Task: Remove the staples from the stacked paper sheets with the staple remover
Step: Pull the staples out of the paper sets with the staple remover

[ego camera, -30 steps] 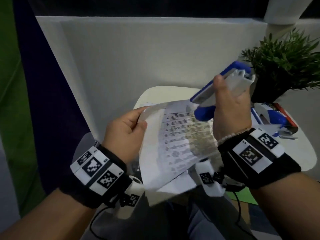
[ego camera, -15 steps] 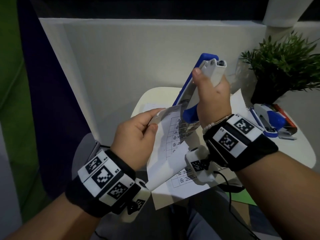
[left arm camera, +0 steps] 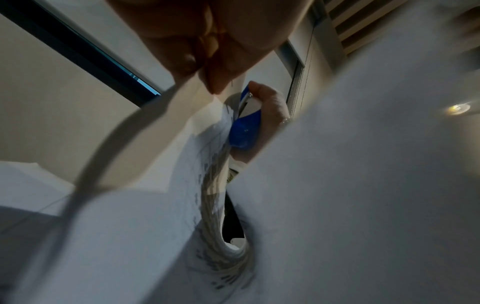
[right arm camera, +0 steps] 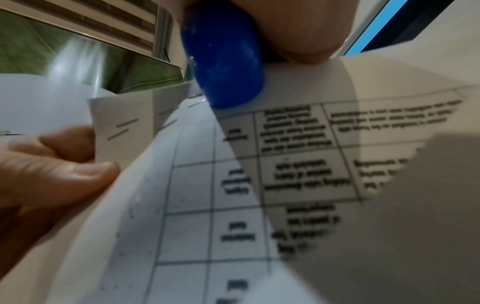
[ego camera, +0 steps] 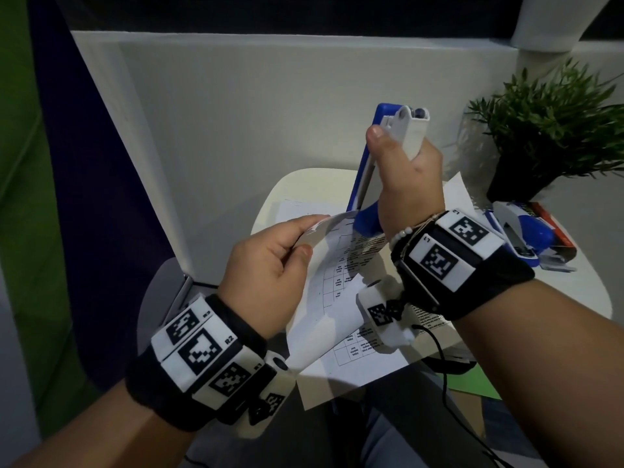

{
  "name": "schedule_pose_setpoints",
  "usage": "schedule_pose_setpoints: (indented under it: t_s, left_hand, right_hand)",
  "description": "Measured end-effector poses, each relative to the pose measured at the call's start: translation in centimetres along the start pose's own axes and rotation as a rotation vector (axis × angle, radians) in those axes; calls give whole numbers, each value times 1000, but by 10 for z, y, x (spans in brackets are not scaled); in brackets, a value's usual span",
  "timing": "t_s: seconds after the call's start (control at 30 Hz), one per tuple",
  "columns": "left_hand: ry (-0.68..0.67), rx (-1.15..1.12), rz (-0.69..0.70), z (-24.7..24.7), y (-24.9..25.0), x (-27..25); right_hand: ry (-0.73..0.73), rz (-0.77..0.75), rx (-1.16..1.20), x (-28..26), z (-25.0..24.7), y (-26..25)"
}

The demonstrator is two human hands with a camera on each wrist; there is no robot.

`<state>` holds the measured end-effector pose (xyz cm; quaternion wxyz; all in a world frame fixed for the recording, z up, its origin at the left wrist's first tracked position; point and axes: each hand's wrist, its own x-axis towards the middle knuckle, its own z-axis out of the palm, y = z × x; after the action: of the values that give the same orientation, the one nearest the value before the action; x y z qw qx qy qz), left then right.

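Staple remover (ego camera: 363, 173), clenched in right grip (ego camera: 408, 187), touches sheets (ego camera: 324, 315) pinched by left grip (ego camera: 266, 265).

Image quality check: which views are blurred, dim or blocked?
Head view: dim, yet the paper sheets and staple remover read sharply. Left wrist view: soft, paper fills most of it, a ceiling lamp glares. Right wrist view: printed text smeared, remover's blue end defocused.

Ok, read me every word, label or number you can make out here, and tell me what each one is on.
"R2", "R3": white left-wrist tag band.
"L1": white right-wrist tag band.
Printed table on the white paper sheets: too blurred to read.
Blue and white staple remover: no text visible.
Red box at far right: print too small.
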<state>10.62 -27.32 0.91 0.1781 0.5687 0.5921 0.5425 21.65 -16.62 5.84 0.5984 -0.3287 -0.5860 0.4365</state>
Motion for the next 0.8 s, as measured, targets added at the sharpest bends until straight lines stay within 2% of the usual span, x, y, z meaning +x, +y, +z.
schedule_pose_setpoints:
  t_s: [0.1, 0.2, 0.37, 0.43, 0.53, 0.67, 0.8]
  left_hand:
    - [13, 19, 13, 0, -1, 1]
    - [60, 51, -41, -3, -8, 8]
    - [204, 88, -133, -18, -23, 22]
    - [285, 133, -87, -27, -27, 28]
    - [342, 325, 106, -38, -32, 31]
    - [142, 613, 336, -39, -40, 23]
    - [-94, 629, 449, -21, -63, 6]
  right_hand:
    - [-32, 40, 5, 2, 0, 2]
    - [-33, 85, 53, 2, -2, 3]
    - [195, 68, 123, 10, -17, -6]
    - [259, 87, 122, 14, -26, -7]
    - [330, 127, 125, 18, -41, -5]
    - [372, 165, 130, 20, -55, -2]
    - [342, 187, 41, 18, -52, 12]
